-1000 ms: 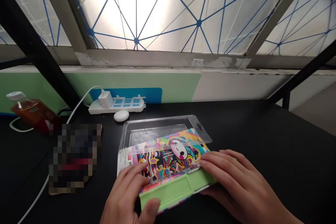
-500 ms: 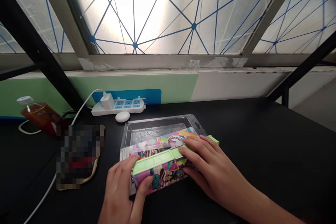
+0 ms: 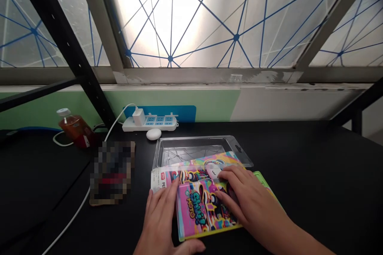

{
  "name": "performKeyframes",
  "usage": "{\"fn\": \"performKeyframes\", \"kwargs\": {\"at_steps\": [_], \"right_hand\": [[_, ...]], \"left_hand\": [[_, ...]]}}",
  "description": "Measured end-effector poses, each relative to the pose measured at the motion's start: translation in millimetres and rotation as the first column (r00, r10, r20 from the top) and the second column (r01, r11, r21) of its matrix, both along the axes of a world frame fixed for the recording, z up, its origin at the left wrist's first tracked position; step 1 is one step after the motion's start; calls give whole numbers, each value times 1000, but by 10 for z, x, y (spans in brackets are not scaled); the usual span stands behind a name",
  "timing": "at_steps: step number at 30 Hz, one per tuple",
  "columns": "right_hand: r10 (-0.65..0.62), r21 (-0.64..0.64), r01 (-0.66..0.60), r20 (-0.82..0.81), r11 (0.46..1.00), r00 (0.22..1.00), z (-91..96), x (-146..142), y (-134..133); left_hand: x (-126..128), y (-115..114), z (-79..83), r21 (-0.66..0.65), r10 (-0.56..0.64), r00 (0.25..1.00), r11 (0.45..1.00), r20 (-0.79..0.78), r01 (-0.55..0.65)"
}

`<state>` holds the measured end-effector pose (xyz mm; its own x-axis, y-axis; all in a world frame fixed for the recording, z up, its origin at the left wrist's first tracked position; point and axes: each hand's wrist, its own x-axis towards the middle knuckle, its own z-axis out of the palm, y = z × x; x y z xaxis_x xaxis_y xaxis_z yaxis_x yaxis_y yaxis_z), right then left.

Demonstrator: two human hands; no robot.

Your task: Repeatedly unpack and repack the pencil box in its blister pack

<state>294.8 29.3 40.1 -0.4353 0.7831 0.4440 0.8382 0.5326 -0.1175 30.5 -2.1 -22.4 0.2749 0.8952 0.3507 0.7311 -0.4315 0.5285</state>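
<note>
Two-handed, touches glossy pink case [image 3: 206, 209] lettered “MOTO”, over card [image 3: 193, 174] marked “PE…”, with left hand [image 3: 161, 213] spread at one edge, right hand [image 3: 249, 197] spread on top.

bare left hand [image 3: 161, 217] showing, bare right hand [image 3: 247, 195] showing, slender fingers [image 3: 229, 205] tapering to rounded tips, bare right forearm [image 3: 290, 235] adjoining

The flat, rectangular, pink cartoon-printed box with yellow-green edging [image 3: 206, 212] sits lettered face up — slightly skewed, its far edge overlapping the multicoloured, cartoon-printed card sheet [image 3: 191, 175].
</note>
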Motion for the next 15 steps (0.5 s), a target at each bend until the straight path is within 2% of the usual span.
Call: {"fn": "performKeyframes", "kwargs": {"at_steps": [5,11,15], "right_hand": [[-20,185,10,56,983,998,-57,-46,-6],[-14,239,-13,111,971,994,-78,-91,-1],[-56,268,43,42,962,998,-42,-113,-11]], "left_hand": [[-53,76,5,9,-56,997,998,-57,56],[-21,68,-53,67,29,999,997,-23,-27],[-84,83,-64,97,-39,994,994,-98,49]]}}
